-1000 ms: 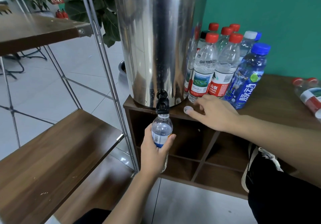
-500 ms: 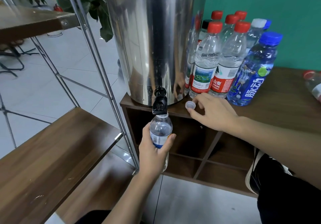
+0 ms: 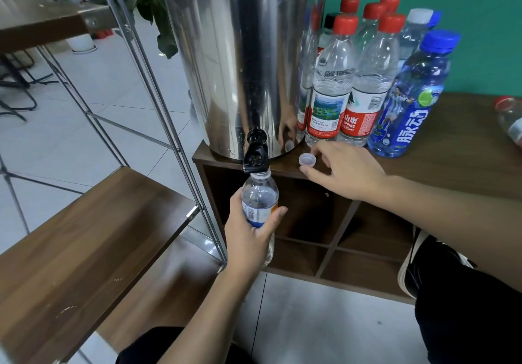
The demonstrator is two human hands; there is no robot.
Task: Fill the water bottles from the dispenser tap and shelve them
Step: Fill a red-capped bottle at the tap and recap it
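Observation:
A small clear bottle with a blue label is gripped round its middle by my left hand, its open mouth right under the black tap of the steel dispenser. The bottle looks mostly filled with water. My right hand rests on the cabinet top, thumb and index finger pinching the pale bottle cap that lies near the front edge.
Several red-capped bottles and a blue sports bottle stand right of the dispenser. Another bottle lies at the far right. A wooden shelf on a metal frame is at the left, with open cubbies below the cabinet top.
My view has moved closer. My right hand's fingers have closed around the cap on the cabinet top. The left hand keeps the bottle under the tap.

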